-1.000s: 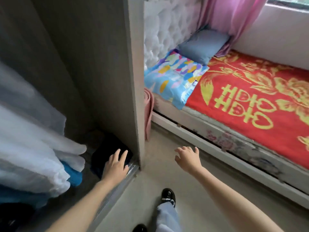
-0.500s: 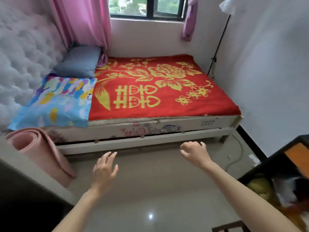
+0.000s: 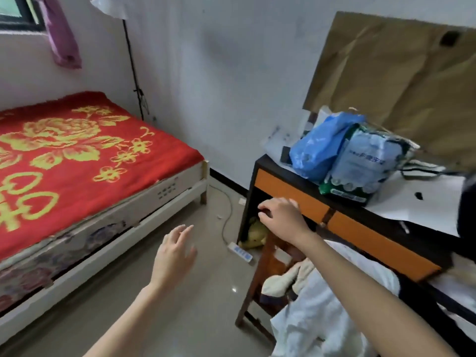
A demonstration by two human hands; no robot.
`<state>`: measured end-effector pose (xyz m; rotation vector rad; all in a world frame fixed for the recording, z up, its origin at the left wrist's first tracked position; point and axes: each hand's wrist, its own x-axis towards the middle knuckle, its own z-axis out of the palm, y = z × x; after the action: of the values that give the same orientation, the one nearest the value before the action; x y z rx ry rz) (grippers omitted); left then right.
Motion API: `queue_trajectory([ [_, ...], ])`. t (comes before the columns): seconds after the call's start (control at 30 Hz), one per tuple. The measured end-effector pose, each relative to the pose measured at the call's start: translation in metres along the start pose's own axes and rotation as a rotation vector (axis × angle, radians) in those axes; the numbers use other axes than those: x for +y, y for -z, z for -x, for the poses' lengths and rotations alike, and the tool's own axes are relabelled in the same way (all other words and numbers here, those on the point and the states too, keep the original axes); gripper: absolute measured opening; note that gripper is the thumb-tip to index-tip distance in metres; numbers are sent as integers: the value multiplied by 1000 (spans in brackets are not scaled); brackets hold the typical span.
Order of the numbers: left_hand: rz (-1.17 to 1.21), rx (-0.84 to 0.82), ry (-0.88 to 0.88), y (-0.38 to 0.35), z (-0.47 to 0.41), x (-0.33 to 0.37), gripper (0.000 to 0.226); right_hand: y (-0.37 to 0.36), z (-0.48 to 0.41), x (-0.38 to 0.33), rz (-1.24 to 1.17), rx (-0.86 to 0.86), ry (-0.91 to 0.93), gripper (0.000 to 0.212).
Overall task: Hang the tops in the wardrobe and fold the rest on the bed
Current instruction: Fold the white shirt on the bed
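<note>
A heap of clothes [image 3: 311, 305], white, cream and dark pieces, lies on a wooden chair [image 3: 253, 284] at the lower right. The bed [image 3: 77, 161] with its red and gold cover fills the left side. My left hand [image 3: 175, 253] hovers over the floor between bed and chair, fingers spread and holding nothing. My right hand [image 3: 280, 215] reaches forward above the chair, in front of the desk's orange drawer, its fingers loosely curled and holding nothing. The wardrobe is out of view.
A black desk with orange drawers [image 3: 291, 194] stands at the right, carrying a blue plastic bag [image 3: 316, 148] and a pack of tissues [image 3: 365, 166]. A white power strip [image 3: 239, 251] and its cable lie on the floor by the desk. Brown cardboard [image 3: 394, 73] leans on the wall.
My view has swung right, from the wardrobe past the bed to the desk and chair. Both hands stayed raised and hold nothing; the right one now hangs over the chair.
</note>
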<state>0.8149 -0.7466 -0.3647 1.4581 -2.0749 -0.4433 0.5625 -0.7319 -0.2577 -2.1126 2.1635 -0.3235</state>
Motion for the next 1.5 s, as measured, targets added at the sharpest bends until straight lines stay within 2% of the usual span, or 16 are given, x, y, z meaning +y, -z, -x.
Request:
queue_trajectory([
  [0.13,23,-88,-329,-40,-38,80,44,32,64,66,34,120,-272,29],
  [0.23,-4,-125,-575,-58,-43,143,40,37,115,95,-10,96,-464,34],
  [0.37,-210,-471,-741,-85,-26,210,70,21,159,108,17,-64,-531,54],
  [0.4,-231,-524,-788,-91,-21,216,79,15,163,106,30,-63,-527,59],
  [0.47,-223,-603,-831,-103,-15,219,78,5,165,102,8,1,-555,69],
  [0.57,-172,-589,-776,-108,-15,215,71,0,161,98,-42,110,-577,82],
  [0.6,-166,-566,-769,-108,-16,215,70,-1,159,99,-41,121,-576,80],
  [0.87,-98,-565,-632,-102,-5,222,61,-2,158,96,-62,204,-566,34],
  [1.03,108,-680,-481,-90,-16,233,85,13,151,96,-82,331,-524,25],
  [1.13,279,-661,-436,-77,-23,238,95,38,141,90,-79,511,-423,23],
  [1.3,534,-595,-375,-64,-39,245,102,97,116,83,-417,809,-347,20],
  [1.4,669,-579,-284,-55,-47,249,110,127,98,77,-612,823,-274,23],
  [1.47,672,-530,-219,-49,-48,251,100,135,87,74,-706,803,-235,25],
  [1.5,676,-479,-188,-47,-50,250,86,137,80,72,-736,793,-208,25],
])
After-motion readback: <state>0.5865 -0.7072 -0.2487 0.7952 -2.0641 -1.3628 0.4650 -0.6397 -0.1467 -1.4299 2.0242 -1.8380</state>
